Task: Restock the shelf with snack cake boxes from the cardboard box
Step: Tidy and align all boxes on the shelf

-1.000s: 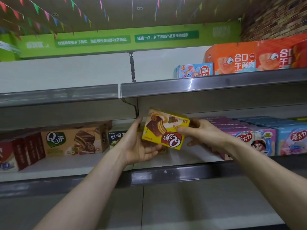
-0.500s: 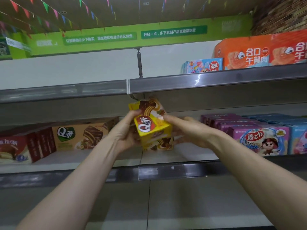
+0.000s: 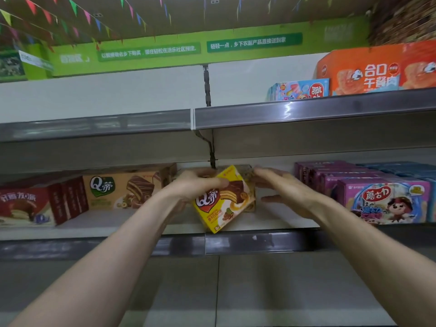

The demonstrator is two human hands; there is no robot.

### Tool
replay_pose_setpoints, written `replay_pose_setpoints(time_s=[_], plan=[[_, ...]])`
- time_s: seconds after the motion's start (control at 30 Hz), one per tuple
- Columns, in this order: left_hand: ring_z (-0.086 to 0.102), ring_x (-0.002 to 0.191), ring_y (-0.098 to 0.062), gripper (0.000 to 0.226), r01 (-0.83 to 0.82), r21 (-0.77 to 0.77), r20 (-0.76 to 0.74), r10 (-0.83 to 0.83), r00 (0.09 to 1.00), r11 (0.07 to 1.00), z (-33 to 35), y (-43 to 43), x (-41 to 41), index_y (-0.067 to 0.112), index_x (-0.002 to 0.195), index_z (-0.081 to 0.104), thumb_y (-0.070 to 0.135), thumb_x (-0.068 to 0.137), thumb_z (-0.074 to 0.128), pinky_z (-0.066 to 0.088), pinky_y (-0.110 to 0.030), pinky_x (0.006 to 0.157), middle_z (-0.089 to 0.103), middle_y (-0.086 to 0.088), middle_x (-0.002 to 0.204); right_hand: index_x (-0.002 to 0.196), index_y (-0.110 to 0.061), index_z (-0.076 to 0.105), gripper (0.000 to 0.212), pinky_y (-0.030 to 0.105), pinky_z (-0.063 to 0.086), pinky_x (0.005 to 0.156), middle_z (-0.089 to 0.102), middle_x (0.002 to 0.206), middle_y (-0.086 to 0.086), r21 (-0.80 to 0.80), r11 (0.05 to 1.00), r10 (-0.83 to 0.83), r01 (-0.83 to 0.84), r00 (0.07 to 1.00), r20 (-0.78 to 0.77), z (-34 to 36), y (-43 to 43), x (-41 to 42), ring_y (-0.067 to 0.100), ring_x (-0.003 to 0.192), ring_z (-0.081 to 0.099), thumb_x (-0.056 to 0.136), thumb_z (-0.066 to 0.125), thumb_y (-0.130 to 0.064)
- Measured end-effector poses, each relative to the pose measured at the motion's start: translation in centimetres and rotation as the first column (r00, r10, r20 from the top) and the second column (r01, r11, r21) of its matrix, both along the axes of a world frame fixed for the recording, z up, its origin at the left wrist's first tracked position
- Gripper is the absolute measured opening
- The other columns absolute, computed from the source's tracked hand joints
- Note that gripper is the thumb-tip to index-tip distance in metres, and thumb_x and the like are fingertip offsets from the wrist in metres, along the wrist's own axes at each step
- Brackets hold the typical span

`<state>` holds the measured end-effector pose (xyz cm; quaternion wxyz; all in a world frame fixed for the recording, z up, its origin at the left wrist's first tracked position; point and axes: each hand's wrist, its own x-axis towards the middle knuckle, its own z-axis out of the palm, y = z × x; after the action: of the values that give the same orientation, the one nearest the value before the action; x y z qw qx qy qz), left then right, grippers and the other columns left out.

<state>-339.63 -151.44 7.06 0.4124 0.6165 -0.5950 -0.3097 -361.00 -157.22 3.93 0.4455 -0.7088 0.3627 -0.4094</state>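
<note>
left hand [image 3: 195, 185] gripping tilted yellow box [image 3: 224, 201]

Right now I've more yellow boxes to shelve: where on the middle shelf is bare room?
Bare shelf lies in front of the tan Q box, between the red boxes and the yellow box in the left hand. A narrower patch runs under the right hand. Purple boxes crowd the right.

Two bare forearms (no sleeves)

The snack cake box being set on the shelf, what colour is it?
Mostly yellow, with a red logo patch; the snack cake box shows in the head view.
</note>
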Motion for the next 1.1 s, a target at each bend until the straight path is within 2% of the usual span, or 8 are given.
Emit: replay_pose_setpoints(time_s=[0.13, 0.27, 0.37, 0.47, 0.63, 0.7, 0.87, 1.1], plan=[[0.065, 0.094, -0.009, 0.074, 0.144, -0.034, 0.326, -0.125, 0.937, 0.989, 1.1, 0.1, -2.4, 0.023, 0.142, 0.045, 0.034, 0.077, 0.079, 0.053, -0.017, 0.078, 0.064, 0.003, 0.118, 0.127, -0.019, 0.057, 0.056, 0.028, 0.054, 0.084, 0.070, 0.113, 0.001, 0.041, 0.996, 0.086, -0.080, 0.975, -0.203, -0.5, 0.3, 0.2, 0.014, 0.101, 0.068, 0.077, 0.079, -0.027], [0.050, 0.125, -0.020, 0.098, 0.047, -0.014, 0.508, -0.033, 0.860, 0.999, 1.3, 0.2, -1.8, 0.024, 0.152, 0.026, 0.040, 0.073, 0.081, 0.043, -0.025, 0.097, 0.042, -0.002, 0.149, 0.118, -0.010, 0.059, 0.044, 0.024, 0.057, 0.079, 0.072, 0.105, 0.004, 0.096, 0.994, 0.066, -0.049, 0.981, -0.184, -1.6, 0.7, -0.3, 0.015, 0.093, 0.070, 0.078, 0.077, -0.010], [0.059, 0.106, -0.019, 0.080, 0.012, 0.146, 0.422, -0.073, 0.904, 0.989, 0.2, 0.6, -1.0, 0.021, 0.144, 0.036, 0.032, 0.077, 0.080, 0.052, -0.033, 0.091, 0.056, -0.001, 0.124, 0.115, -0.010, 0.056, 0.042, 0.020, 0.057, 0.067, 0.069, 0.100, 0.005, 0.118, 0.993, 0.037, -0.018, 0.987, -0.158, -1.6, 1.1, -0.1, 0.012, 0.084, 0.070, 0.079, 0.074, -0.001], [0.059, 0.095, -0.015, 0.070, 0.004, 0.090, 0.362, -0.036, 0.931, 0.996, -0.9, 0.0, -1.0, 0.018, 0.138, 0.043, 0.024, 0.078, 0.080, 0.054, -0.030, 0.080, 0.056, 0.004, 0.107, 0.119, -0.012, 0.053, 0.047, 0.021, 0.058, 0.068, 0.068, 0.096, 0.001, 0.067, 0.997, -0.022, 0.036, 0.979, -0.201, -1.5, 1.0, 0.9, 0.010, 0.082, 0.069, 0.079, 0.074, 0.000], [0.056, 0.112, -0.020, 0.080, -0.058, 0.011, 0.265, 0.053, 0.963, 0.998, -2.0, -1.5, -0.9, 0.016, 0.140, 0.038, 0.021, 0.074, 0.083, 0.049, -0.030, 0.089, 0.055, -0.004, 0.130, 0.136, -0.021, 0.039, 0.073, 0.034, 0.057, 0.085, 0.058, 0.108, -0.002, -0.063, 0.985, -0.170, 0.159, 0.953, -0.249, -1.6, 0.6, 2.2, 0.017, 0.097, 0.064, 0.076, 0.078, -0.007], [0.059, 0.106, -0.018, 0.074, -0.028, 0.037, 0.227, 0.019, 0.974, 0.999, -2.1, -1.9, -0.8, 0.015, 0.135, 0.042, 0.020, 0.074, 0.083, 0.050, -0.029, 0.087, 0.059, -0.002, 0.120, 0.143, -0.023, 0.032, 0.082, 0.030, 0.056, 0.083, 0.056, 0.117, 0.001, -0.062, 0.987, -0.160, 0.148, 0.951, -0.264, -1.4, 0.5, 2.2, 0.017, 0.099, 0.063, 0.076, 0.078, -0.008], [0.063, 0.101, -0.017, 0.071, 0.038, 0.044, 0.145, -0.044, 0.988, 0.998, -2.6, -2.5, -0.5, 0.015, 0.133, 0.047, 0.017, 0.072, 0.084, 0.051, -0.027, 0.083, 0.063, -0.001, 0.113, 0.143, -0.026, 0.031, 0.080, 0.019, 0.053, 0.072, 0.061, 0.101, -0.010, -0.034, 0.996, -0.092, 0.086, 0.959, -0.268, -0.7, 0.5, 2.6, 0.006, 0.089, 0.063, 0.079, 0.075, -0.006], [0.064, 0.100, -0.016, 0.072, 0.071, -0.008, 0.132, -0.069, 0.989, 0.997, -2.8, -3.1, -0.7, 0.020, 0.134, 0.046, 0.016, 0.073, 0.083, 0.053, -0.025, 0.078, 0.064, -0.001, 0.118, 0.148, -0.026, 0.029, 0.090, 0.029, 0.055, 0.085, 0.063, 0.112, -0.003, -0.048, 0.990, -0.138, 0.130, 0.952, -0.273, -1.0, -0.4, 1.9, 0.013, 0.097, 0.066, 0.075, 0.078, -0.006]])
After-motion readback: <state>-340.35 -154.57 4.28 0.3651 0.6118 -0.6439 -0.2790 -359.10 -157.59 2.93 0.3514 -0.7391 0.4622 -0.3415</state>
